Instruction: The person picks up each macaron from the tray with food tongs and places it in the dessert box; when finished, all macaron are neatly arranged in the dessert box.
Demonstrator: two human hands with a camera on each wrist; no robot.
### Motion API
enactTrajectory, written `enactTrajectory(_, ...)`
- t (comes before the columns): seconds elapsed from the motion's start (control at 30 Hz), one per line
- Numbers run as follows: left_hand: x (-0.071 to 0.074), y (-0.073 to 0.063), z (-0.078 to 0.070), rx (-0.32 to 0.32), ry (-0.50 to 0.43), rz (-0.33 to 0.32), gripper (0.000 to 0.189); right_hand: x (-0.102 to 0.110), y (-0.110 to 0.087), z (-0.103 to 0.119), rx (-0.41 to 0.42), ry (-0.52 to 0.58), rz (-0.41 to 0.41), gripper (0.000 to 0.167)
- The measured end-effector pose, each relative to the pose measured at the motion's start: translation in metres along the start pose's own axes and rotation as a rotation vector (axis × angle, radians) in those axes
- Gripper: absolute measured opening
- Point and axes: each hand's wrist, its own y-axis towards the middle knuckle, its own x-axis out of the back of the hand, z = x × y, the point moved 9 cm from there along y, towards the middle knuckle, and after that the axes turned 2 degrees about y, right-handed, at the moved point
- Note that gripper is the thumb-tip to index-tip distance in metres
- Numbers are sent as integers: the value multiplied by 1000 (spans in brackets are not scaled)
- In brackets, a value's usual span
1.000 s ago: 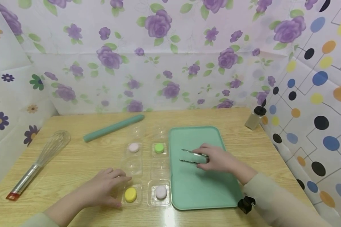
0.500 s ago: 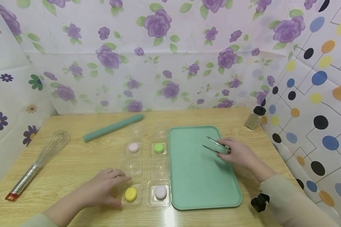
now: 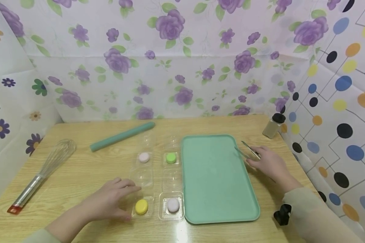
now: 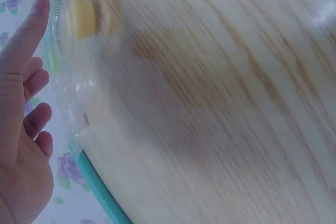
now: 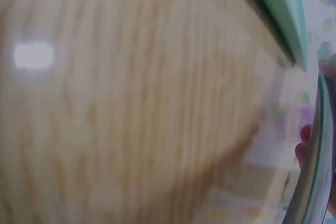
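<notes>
My right hand (image 3: 270, 165) grips a pair of metal tongs (image 3: 250, 149) beside the right edge of the green tray (image 3: 214, 175). The tong tips are spread with nothing between them, one overlapping the tray's edge. In the right wrist view, the tongs (image 5: 310, 182) run along the right side, near the fingers. My left hand (image 3: 111, 199), fingers loosely bent and thumb apart, is at the left of a clear plastic box with a yellow macaron (image 3: 141, 207). That yellow macaron (image 4: 83, 18) also appears near the thumb in the left wrist view.
Other clear boxes hold a lilac macaron (image 3: 173, 205), a green macaron (image 3: 171, 158) and a pink macaron (image 3: 144, 157). A teal rolling pin (image 3: 122, 136) lies behind them. At far left is a whisk (image 3: 42, 173). A black-capped jar (image 3: 273, 126) stands at the back right.
My right hand has carried the tongs rightward from over the middle of the tray to its right edge. My left hand has stayed in place beside the yellow macaron.
</notes>
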Motion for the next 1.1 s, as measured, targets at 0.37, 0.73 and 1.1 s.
enactTrajectory(0.37, 4, 6, -6, 6, -37, 18, 80, -2, -1, -26, -69, 5, -16, 67)
enactTrajectory(0.73, 5, 12, -5, 26, -67, 33, 81, -4, -4, -35, -123, -84, -40, 65)
enactTrajectory(1.1, 3, 19, -4, 30, -77, 29, 83, -13, -8, -44, -208, -94, -1, 72)
